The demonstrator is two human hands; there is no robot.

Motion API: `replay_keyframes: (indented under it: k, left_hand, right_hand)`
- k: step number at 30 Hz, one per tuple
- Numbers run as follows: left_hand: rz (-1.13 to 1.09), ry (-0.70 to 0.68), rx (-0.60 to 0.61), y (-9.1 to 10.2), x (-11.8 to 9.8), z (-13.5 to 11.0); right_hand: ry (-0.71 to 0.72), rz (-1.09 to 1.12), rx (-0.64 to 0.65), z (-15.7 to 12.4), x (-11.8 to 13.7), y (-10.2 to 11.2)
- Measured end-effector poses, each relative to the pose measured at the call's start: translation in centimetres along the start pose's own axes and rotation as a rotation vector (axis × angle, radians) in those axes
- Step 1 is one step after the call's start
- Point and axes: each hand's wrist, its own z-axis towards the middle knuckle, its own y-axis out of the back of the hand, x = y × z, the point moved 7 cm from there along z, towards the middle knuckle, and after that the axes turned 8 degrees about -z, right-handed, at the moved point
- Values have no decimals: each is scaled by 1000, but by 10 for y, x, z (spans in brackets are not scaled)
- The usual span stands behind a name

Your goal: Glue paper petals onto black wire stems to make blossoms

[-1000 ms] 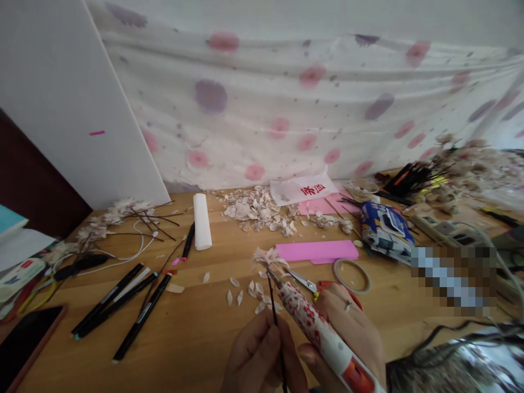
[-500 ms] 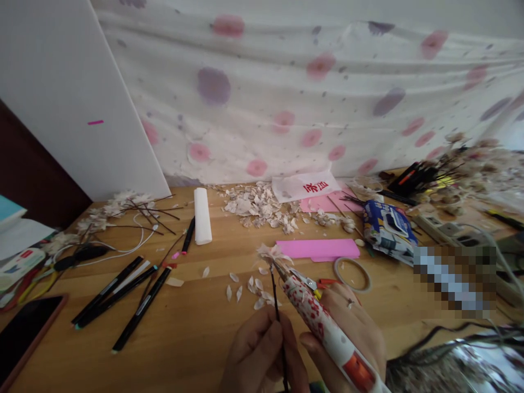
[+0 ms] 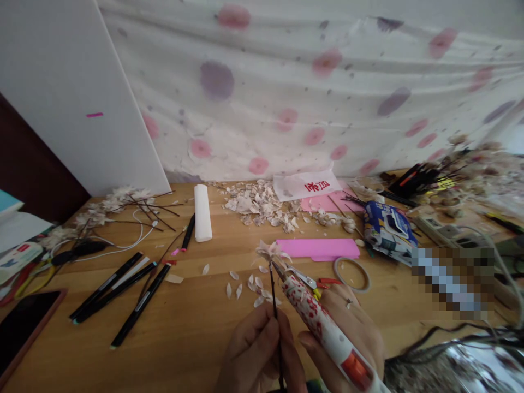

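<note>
Left hand and right hand: wrists cut off by bottom edge | glue gun: rear end out of frame | thin dark stem: lower end lost between fingers | pixelated patch: contents masked | phone: clipped at left edge

My wooden table carries a row of black pens at my left, a phone at the near left corner, and a white paper roll farther back. A heap of pale petals lies near the cloth-draped wall, loose ones nearer me. A pink paper strip, a tape ring and a blue packet lie to the right.
</note>
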Motion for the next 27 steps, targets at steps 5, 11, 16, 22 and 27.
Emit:
replay_keyframes:
  k: [5,11,16,22,27]
  left_hand:
    - [-40,-4,34,-3,3,2]
    - [-23,13,37,-2,1,2]
    - [-39,24,41,-2,-1,2]
    - [-87,23,135,-5,-1,5]
    - [-90,9,146,-9,-12,7]
  right_hand:
    - [-21,-3,1,2,1,0]
    - [-91,-16,18,6,6,-2]
    - [-147,15,7,11,7,0]
    - [-236,88,-15,17,-1,2]
    - [-374,146,68,16,-11,-9]
